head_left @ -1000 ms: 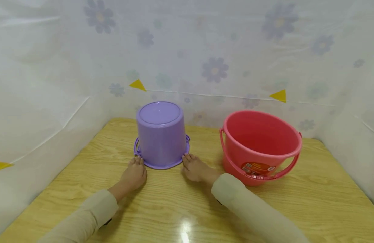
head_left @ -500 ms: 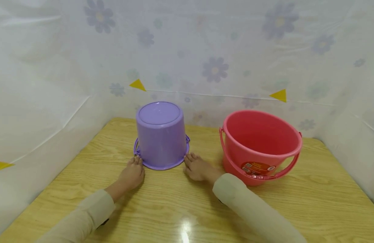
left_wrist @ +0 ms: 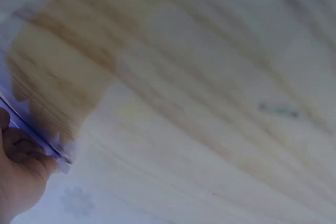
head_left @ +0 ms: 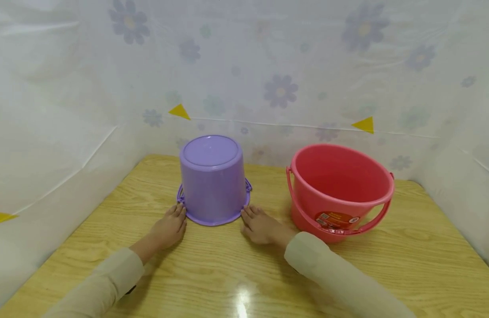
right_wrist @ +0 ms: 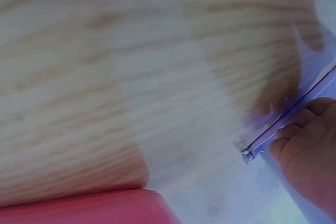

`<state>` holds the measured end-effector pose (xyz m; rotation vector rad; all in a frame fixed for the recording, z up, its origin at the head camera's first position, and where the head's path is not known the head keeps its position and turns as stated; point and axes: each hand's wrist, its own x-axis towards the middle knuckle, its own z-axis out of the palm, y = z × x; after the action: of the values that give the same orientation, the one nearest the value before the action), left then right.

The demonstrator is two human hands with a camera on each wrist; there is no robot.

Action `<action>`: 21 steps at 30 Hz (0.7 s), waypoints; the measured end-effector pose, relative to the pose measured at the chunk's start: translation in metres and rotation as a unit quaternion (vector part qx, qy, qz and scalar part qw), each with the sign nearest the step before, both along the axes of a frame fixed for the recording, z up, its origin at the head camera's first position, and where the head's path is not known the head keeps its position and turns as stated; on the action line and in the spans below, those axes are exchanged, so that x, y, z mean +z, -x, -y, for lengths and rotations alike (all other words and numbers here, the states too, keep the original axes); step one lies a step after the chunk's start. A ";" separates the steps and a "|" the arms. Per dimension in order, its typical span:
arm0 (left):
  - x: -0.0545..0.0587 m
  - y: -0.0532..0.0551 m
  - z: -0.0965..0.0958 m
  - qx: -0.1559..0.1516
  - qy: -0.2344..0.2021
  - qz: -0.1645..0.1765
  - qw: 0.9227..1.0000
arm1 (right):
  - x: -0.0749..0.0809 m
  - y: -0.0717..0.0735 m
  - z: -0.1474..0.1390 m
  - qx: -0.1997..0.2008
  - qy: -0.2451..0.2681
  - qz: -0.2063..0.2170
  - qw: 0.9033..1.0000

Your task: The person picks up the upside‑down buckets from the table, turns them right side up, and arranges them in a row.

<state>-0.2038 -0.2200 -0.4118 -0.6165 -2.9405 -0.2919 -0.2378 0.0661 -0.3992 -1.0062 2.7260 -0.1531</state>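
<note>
A purple bucket (head_left: pixel 214 190) is upside down on the wooden table, its base facing up and its handle low around the rim. My left hand (head_left: pixel 170 227) holds the rim at its near left side; in the left wrist view the fingers (left_wrist: pixel 23 153) bend against the purple edge. At the near right side my right hand (head_left: pixel 262 226) holds the same rim, and its curled fingers (right_wrist: pixel 299 127) show against it in the right wrist view. Both hands stay low, close to the tabletop. The inside of the purple bucket is hidden.
An upright red bucket (head_left: pixel 339 176) is right of my right hand, its handle hanging at the front. The wooden table (head_left: pixel 212 274) runs back to a pale flowered sheet (head_left: pixel 244 57). Yellow triangles (head_left: pixel 180 111) mark the sheet.
The purple bucket has shifted slightly toward me and to the right. My right hand has come a little nearer with it; my left hand has moved slightly left. The red bucket stays put.
</note>
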 end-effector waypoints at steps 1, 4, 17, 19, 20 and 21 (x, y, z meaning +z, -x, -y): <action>0.000 0.000 0.001 -0.004 0.001 0.001 1.000 | -0.001 -0.001 0.000 0.000 -0.002 -0.003 1.000; 0.000 -0.001 0.006 -0.018 0.001 0.007 1.000 | -0.001 -0.004 -0.002 0.001 -0.003 -0.005 1.000; -0.001 -0.004 0.018 -0.044 -0.012 0.036 0.998 | 0.000 -0.015 -0.007 0.007 0.016 0.004 1.000; -0.002 -0.003 0.019 -0.045 -0.010 0.040 0.998 | 0.000 -0.017 -0.008 0.011 0.026 0.003 1.000; -0.002 -0.003 0.020 -0.047 -0.008 0.040 0.998 | 0.001 -0.018 -0.008 0.012 0.028 0.002 1.000; -0.002 -0.003 0.021 -0.047 -0.006 0.043 0.998 | 0.001 -0.019 -0.008 0.012 0.030 0.001 0.999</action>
<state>-0.2012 -0.2408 -0.4140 -0.7618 -2.9933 -0.3529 -0.2189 0.0745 -0.3983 -1.0535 2.7206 -0.2340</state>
